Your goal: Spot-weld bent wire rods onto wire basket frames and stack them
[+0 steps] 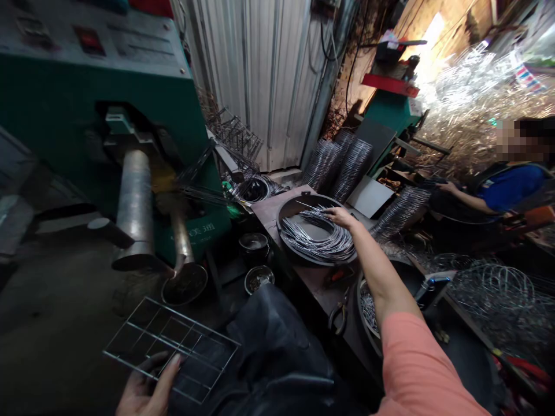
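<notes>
My left hand grips a small rectangular wire grid by its near edge, with the thumb on top. The grid is tilted above my dark-clad lap. My right hand is stretched out over a round dark basin, its fingers closed on thin metal wire at the basin's far right side. Inside that basin lies a thick coil of bent silvery wires. Some wire ends stick up near my fingertips. How many wires the fingers hold is too small to tell.
A green machine with thick metal arms stands at the left. Pliers lie beside a second basin of short metal pieces. Stacked wire rings stand behind. At the right sits a person in a blue shirt.
</notes>
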A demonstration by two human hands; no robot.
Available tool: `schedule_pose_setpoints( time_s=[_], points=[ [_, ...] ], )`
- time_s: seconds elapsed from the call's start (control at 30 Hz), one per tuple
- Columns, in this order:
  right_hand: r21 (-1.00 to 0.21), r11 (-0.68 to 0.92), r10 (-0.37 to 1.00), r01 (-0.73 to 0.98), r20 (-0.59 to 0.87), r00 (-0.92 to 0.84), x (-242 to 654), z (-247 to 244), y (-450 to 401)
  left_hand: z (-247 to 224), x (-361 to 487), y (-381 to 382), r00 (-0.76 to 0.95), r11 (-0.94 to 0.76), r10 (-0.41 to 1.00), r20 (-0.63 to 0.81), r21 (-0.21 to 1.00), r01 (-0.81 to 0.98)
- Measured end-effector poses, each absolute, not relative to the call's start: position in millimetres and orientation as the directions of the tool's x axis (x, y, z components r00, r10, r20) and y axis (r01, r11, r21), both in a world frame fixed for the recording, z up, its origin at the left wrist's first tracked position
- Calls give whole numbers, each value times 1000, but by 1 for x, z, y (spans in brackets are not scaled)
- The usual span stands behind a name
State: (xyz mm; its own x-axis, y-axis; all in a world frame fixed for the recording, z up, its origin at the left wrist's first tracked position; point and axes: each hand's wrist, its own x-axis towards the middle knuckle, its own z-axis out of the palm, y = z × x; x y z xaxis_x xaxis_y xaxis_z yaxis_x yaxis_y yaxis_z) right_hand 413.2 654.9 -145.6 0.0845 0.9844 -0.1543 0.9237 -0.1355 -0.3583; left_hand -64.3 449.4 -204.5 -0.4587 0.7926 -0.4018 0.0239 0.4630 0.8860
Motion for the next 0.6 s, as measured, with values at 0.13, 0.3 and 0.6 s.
schedule_pose_setpoints(
  time_s=[0.13, 0.3, 0.6],
  points=[
    [-288, -109, 986, 951, -151, 68, 403, -151, 647, -204, -63, 448, -441, 461, 804, -399, 886, 40],
    [-177, -88, 957, 980, -288, 34, 389, -193, 599, -201, -61, 445, -473, 476, 780, -409, 879, 25],
    [33, -148, 963, 988, -224, 151, 377, -230, 579, -202, -60, 435, -428, 455, 801, -418, 890, -16]
  ],
)
